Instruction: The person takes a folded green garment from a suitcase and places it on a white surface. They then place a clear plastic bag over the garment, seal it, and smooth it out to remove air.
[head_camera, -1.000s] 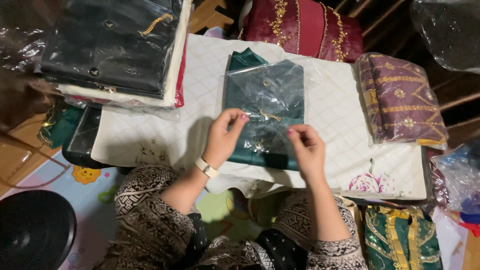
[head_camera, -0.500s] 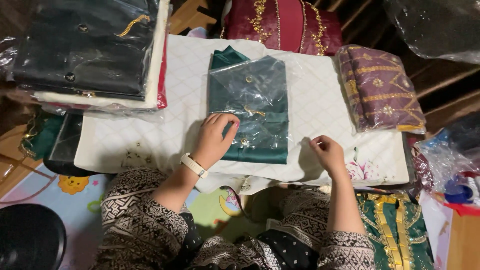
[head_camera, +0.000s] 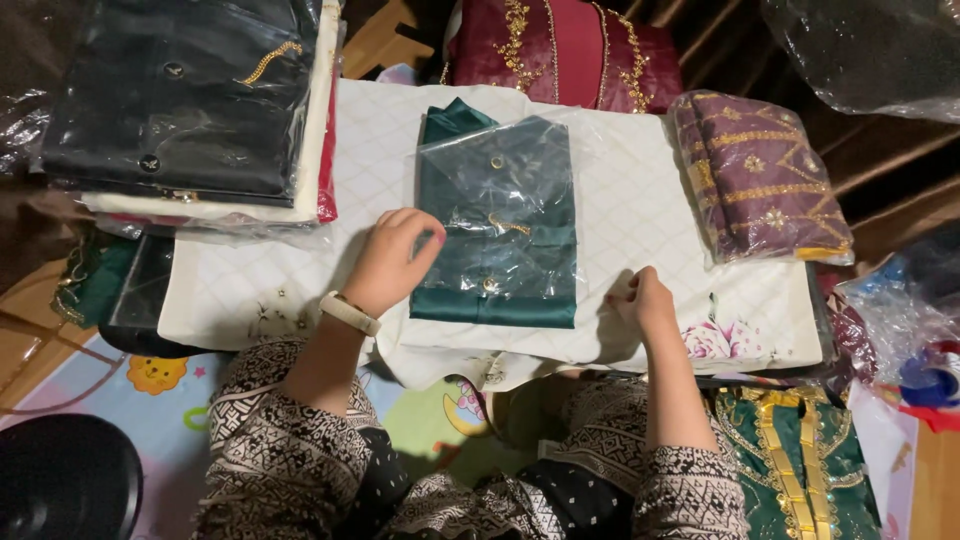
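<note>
The folded green garment (head_camera: 497, 240), partly sleeved in a clear plastic bag (head_camera: 500, 170), lies flat on the white quilted cloth (head_camera: 640, 200), directly beside the left hand (head_camera: 392, 262), whose loosely curled fingers press its left edge without gripping. The right hand (head_camera: 642, 300), to the garment's right, pinches the cloth's edge between closed fingers. The bagging step appears under way; completing it likely requires sliding the bag down over the exposed lower fold.

Dark green folded garment (head_camera: 497, 235) lying flat, long side running away from the person, its top half inside a clear plastic bag (head_camera: 520, 175), a few gold buttons down its middle. Its near left edge sits right under the fingertips of the left hand (head_camera: 392, 262); the right hand (head_camera: 643, 300) is off its near right corner, apart from it.
</note>
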